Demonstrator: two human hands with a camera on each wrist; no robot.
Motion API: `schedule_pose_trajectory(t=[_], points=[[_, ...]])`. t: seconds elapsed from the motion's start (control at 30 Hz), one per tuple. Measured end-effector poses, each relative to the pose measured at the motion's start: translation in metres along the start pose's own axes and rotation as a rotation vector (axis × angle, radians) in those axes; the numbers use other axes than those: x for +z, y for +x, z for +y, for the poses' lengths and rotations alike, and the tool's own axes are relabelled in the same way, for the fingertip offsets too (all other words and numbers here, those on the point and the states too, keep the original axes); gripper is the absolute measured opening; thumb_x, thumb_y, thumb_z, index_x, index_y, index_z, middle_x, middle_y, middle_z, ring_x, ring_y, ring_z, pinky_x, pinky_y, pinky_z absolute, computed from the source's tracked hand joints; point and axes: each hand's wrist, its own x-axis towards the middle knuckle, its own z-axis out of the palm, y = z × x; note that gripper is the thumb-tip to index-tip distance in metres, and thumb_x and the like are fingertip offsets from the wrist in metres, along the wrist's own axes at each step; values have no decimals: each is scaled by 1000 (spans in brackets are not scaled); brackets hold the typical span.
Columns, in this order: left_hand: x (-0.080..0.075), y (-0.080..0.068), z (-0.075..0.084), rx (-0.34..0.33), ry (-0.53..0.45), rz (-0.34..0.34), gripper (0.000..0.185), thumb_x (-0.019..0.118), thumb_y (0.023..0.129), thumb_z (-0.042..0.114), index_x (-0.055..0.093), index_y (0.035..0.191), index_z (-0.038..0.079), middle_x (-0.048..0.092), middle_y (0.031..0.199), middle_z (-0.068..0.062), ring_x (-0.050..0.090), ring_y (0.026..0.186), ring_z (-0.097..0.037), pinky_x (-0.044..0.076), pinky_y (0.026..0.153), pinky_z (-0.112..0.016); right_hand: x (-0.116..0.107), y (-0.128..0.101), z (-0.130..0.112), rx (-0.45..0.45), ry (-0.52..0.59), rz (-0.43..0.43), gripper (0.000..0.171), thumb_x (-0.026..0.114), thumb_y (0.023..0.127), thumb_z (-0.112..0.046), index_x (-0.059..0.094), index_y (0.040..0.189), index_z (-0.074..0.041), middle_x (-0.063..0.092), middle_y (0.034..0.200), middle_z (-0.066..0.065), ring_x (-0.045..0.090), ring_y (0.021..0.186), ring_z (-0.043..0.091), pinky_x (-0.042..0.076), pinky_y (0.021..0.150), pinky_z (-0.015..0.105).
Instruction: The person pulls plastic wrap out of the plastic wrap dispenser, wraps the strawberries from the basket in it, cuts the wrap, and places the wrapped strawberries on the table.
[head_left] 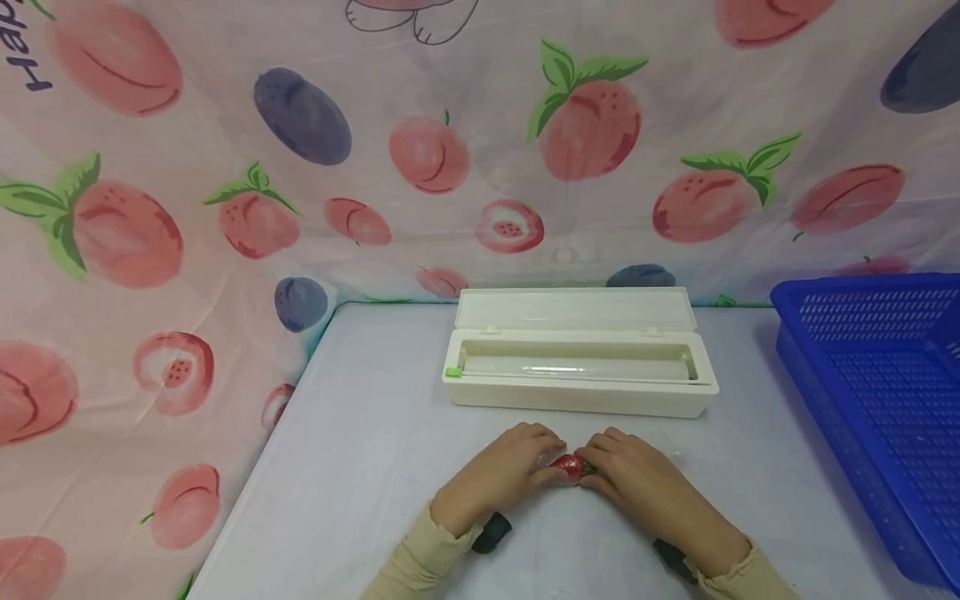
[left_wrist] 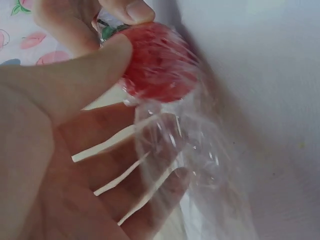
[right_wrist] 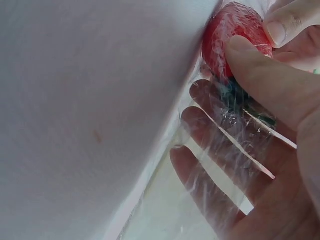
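Observation:
A red strawberry [head_left: 570, 464] with a dark green leafy top is wrapped in clear plastic wrap [left_wrist: 200, 165] close over the white table. Between thumb and fingers, my left hand [head_left: 512, 467] pinches its red end, and loose wrap trails past the fingers in the left wrist view. From the other side my right hand [head_left: 637, 477] holds the leafy end. Its thumb [right_wrist: 250, 57] presses on the red flesh, while the other fingers spread behind a twist of wrap. Seen from the right wrist, the left hand's fingertip [right_wrist: 277, 31] touches the strawberry too.
Behind the hands stands a cream wrap dispenser box [head_left: 585, 398], lid [head_left: 577, 310] raised, with a roll of film [head_left: 577, 367] inside and a green slider [head_left: 453, 372] at its left. A blue plastic basket [head_left: 832, 433] is at the right. Fruit-printed cloth [head_left: 360, 275] hangs behind and left.

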Motion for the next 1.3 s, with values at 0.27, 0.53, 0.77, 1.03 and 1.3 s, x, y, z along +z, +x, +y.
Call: schedule_pose_trajectory(t=[0.27,0.53,0.77,1.03,1.3], points=[[-2,2,2,-45,-173,-27,28,70,93,23,72,115,7,73,105,3,62,94,0,50,85,-16,2,-1,-1,-7,-15,27,22,79,83,-22,72,101,-12,65,94,-7,58,90,11,54,79,31],[-4,0,2,-40,-257,3,30,72,92,18,70,119,6,71,109,1,61,97,-1,50,86,-16,-3,1,-2,-43,-37,70,27,82,80,-18,73,104,-11,67,98,-4,61,96,14,55,84,33],[-11,-1,0,-66,-432,42,28,71,92,16,70,118,4,72,107,-3,63,94,-1,51,84,-16,-11,2,0,-108,-57,262,50,88,68,-8,70,115,-9,67,114,0,61,110,19,52,93,34],[-17,2,1,-178,-674,113,30,68,95,14,67,122,1,73,109,-8,69,96,-11,54,83,-18,-27,3,3,-142,-49,382,53,31,107,-39,62,132,-4,60,137,10,50,131,30,17,122,23],[-23,-1,3,-196,-879,112,33,67,96,18,66,124,1,72,112,-12,70,99,-17,56,85,-23,-33,8,7,-176,-95,554,51,34,109,-37,62,132,-2,60,138,12,52,128,34,23,122,29]])
